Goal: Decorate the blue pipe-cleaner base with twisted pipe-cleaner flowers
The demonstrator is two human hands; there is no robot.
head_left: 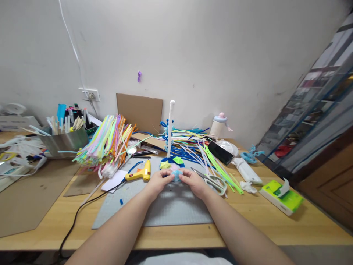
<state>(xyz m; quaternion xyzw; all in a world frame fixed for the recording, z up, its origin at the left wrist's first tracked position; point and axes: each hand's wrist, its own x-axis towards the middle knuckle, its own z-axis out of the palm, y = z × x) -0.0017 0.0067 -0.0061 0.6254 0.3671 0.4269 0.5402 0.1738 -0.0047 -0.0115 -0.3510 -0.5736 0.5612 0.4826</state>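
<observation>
Between the fingertips of my left hand (160, 181) and my right hand (194, 182) is a small light-blue fuzzy piece (177, 174), pinched from both sides. It looks like pipe cleaner, though its exact shape is partly covered by my fingers. Just behind it stands a craft piece with a dark-blue round base (180, 162), a tall upright white stem (170, 129) and curled blue loops. On that base sit a yellow star shape (166, 164) and a green star shape (178, 160). Scissors (216, 184) lie close to my right hand.
A yellow hot glue gun (140, 173) with a black cable lies on the grey mat (176, 213), left of my hands. Pipe cleaners (103, 141) stand bundled at left. At right are a phone (220, 152), a white bottle (217, 127) and a green tissue pack (281, 197).
</observation>
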